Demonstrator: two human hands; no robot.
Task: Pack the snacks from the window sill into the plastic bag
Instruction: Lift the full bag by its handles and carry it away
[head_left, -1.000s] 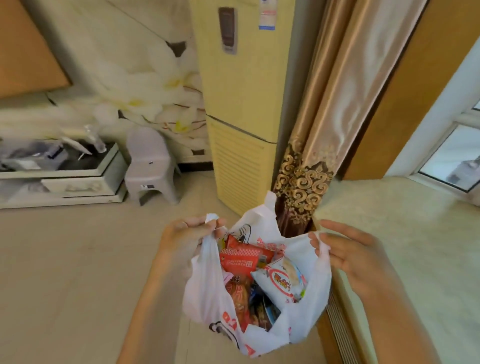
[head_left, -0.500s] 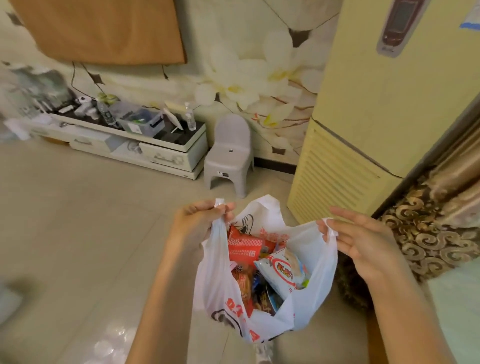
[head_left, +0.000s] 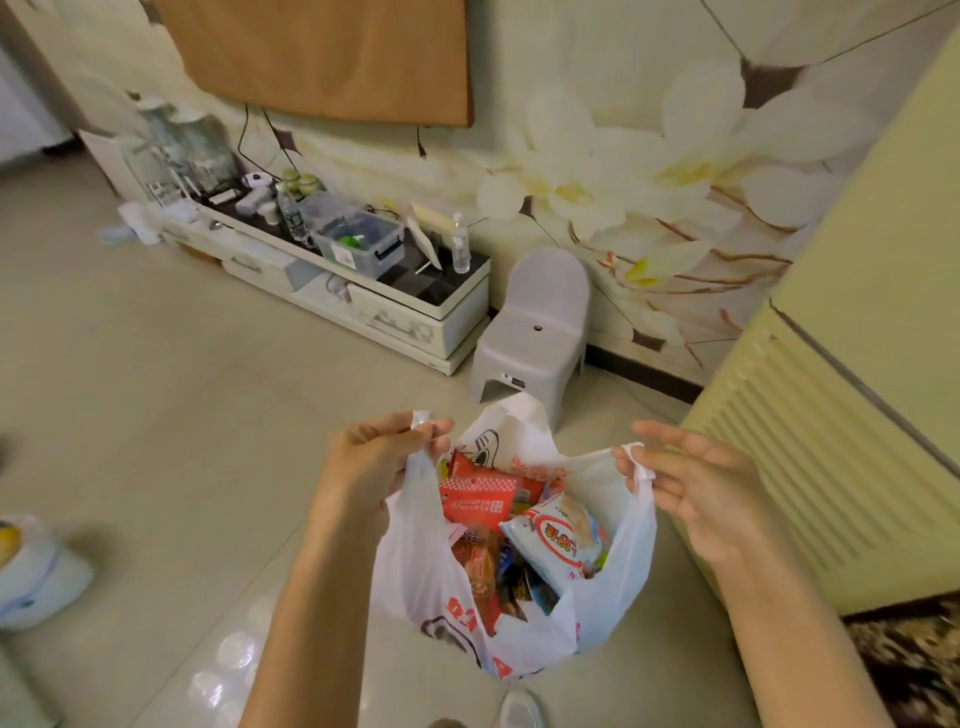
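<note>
Plastic bag: white, red print, hanging open between both hands above the tiled floor. Left hand: fingers curled, pinching the bag's left handle. Right hand: thumb and forefinger pinching the right handle, other fingers extended. Snacks: red packet uppermost just below the left hand, white packet below the right hand, darker wrappers beneath. Grey stool: beyond the hands, against the flowered wall.

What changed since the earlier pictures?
The view swung left, away from the curtain and window sill, toward the low white TV cabinet. The left hand and right hand still hold the white plastic bag open by its handles, snack packets inside.
</note>
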